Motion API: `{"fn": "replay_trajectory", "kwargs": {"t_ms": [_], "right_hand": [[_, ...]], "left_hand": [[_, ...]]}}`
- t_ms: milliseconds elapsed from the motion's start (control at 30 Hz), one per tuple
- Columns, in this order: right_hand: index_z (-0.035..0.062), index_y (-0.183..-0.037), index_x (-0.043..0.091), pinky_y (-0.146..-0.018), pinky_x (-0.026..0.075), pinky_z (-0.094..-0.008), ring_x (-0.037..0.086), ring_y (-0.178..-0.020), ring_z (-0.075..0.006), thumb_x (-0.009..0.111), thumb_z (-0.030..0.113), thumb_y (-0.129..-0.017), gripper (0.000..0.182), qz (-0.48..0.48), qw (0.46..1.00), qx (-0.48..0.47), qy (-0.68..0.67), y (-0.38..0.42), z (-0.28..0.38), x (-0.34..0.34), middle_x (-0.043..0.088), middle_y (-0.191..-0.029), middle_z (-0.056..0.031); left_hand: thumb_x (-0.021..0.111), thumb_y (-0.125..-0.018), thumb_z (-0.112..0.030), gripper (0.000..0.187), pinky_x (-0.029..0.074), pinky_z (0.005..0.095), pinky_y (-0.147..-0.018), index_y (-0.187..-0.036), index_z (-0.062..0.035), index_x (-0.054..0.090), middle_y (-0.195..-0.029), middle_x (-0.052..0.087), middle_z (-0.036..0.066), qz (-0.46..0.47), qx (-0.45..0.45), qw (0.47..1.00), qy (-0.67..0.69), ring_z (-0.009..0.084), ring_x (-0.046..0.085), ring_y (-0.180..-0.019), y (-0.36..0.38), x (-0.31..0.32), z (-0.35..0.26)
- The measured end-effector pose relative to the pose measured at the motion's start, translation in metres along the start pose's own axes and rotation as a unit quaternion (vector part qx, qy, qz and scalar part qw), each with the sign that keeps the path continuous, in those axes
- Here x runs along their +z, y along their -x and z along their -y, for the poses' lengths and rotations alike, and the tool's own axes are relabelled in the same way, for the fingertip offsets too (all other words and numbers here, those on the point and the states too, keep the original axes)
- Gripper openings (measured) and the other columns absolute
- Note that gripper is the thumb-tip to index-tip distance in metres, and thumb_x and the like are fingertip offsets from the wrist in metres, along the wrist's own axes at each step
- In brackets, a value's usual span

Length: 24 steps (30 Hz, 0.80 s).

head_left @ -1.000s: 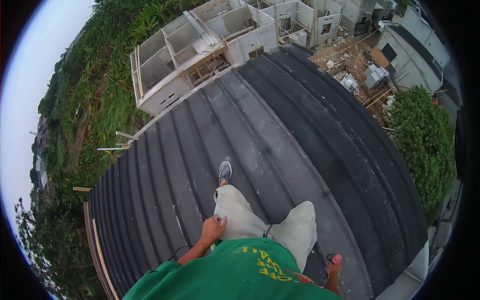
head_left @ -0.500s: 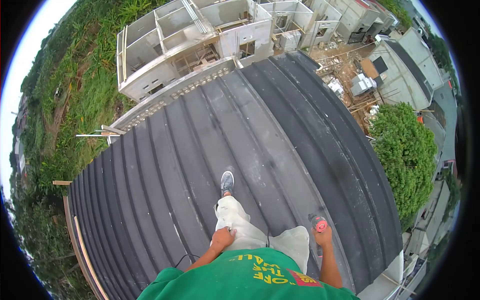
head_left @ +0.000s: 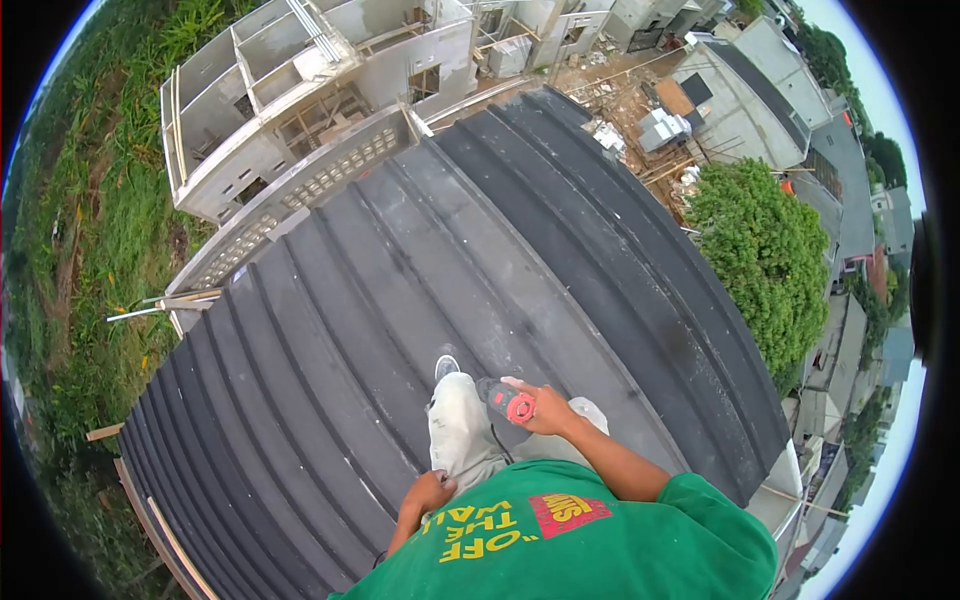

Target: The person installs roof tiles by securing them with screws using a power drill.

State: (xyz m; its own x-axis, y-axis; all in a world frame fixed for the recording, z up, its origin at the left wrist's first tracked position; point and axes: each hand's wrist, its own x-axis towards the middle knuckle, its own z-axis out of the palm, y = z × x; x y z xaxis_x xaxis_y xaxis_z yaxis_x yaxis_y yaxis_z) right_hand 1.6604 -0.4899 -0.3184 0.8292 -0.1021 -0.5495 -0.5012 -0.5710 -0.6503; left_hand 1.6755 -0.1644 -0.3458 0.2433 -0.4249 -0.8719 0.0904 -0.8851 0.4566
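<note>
My right hand (head_left: 546, 411) is wrapped round a red and black cordless drill (head_left: 508, 400), held in front of my body with its dark nose pointing to the left. The drill's lower part is hidden by the hand. At my left thigh, my left hand (head_left: 430, 492) is closed, its fingers curled near a small dark spot too small to name. Light, dusty trousers (head_left: 462, 425) and the tip of a grey shoe (head_left: 446, 367) show below me. Under my feet lies dark ribbed metal roofing (head_left: 400, 290).
The roof slopes away, with its right edge beside a leafy tree (head_left: 760, 255) and wooden strips (head_left: 165, 535) along the left edge. Beyond its far edge stand unfinished concrete walls (head_left: 290, 110). Rubble and building material (head_left: 650, 130) lie on the ground below.
My right hand has brought the drill inward from my right side to the front of my body. My left hand stays low by the thigh. The view has turned to the right.
</note>
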Motion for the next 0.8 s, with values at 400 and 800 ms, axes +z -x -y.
{"fn": "replay_trajectory", "kwargs": {"t_ms": [400, 800], "right_hand": [[0.0260, -0.152, 0.036, -0.080, 0.054, -0.0477, 0.067, -0.089, -0.0421, 0.078, 0.030, -0.075, 0.088, 0.124, 0.988, -0.087, -0.026, -0.017, 0.061, 0.022, 0.071, -0.104, -0.0179], [0.0183, -0.150, 0.040, -0.099, 0.049, -0.0464, 0.057, -0.122, -0.0389, 0.082, 0.028, -0.074, 0.088, 0.138, 0.964, -0.228, -0.009, -0.062, 0.018, -0.079, 0.061, -0.127, -0.0227]], "left_hand": [[0.037, -0.092, -0.077, 0.079, 0.049, 0.0341, -0.088, -0.121, -0.0041, 0.050, -0.112, 0.062, 0.008, -0.003, 0.055, 0.670, 0.741, 0.0213, 0.060, -0.101, -0.042, -0.064, -0.101], [0.059, -0.079, -0.054, 0.047, 0.050, 0.0365, -0.072, -0.082, -0.0072, 0.058, -0.080, 0.059, 0.006, -0.081, 0.128, 0.515, 0.844, 0.0214, 0.057, -0.077, -0.096, -0.069, -0.179]]}}
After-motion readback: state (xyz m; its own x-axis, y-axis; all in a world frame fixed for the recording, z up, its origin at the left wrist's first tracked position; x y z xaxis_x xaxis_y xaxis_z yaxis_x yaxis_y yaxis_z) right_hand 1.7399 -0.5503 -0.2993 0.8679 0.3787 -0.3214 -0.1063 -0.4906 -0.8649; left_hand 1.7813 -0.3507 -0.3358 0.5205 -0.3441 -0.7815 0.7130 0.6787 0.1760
